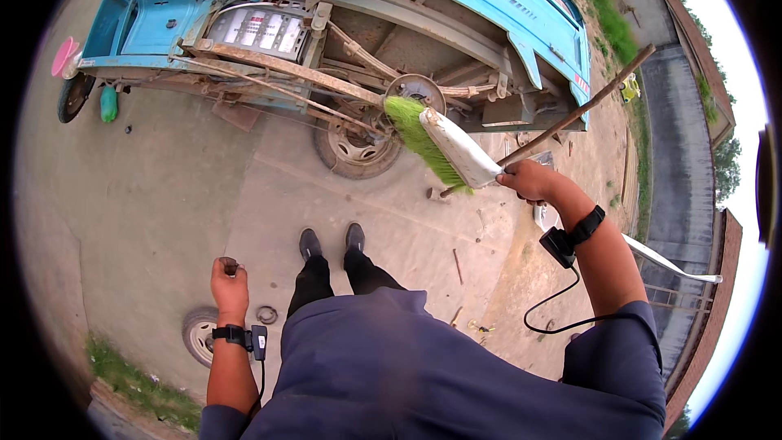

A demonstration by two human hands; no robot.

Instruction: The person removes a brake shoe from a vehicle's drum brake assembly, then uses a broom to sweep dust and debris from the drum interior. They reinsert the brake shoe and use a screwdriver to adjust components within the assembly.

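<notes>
Dark navy cloth of the person's shirt (456, 375) spreads widest, soft and creased. Ahead of it, the right hand (528, 181) has its fingers closed on a broom (463, 147), right where its head ends; that smooth white head and its stiff lime-green bristles sit just up and left of those fingers. A rough brown stick (582, 107) passes beside the same fingers; whether they grip it too, I can't tell. The left hand (230, 287), well apart, has curled fingers with something small and dark at their tips; I can't make out whether they hold it. Near them, to the lower right, lies a dull dark ring (260, 317); below them, a rubber-tyred wheel (200, 341). Beyond the right fingers looms a blue vehicle (163, 12), its rusty metal underside exposed. Red characters run along a pale strip on its painted side, and small dark print marks a ribbed silver housing (257, 30), too tiny for me to read. Left of the bristles sits a thick tyre (330, 155).
</notes>
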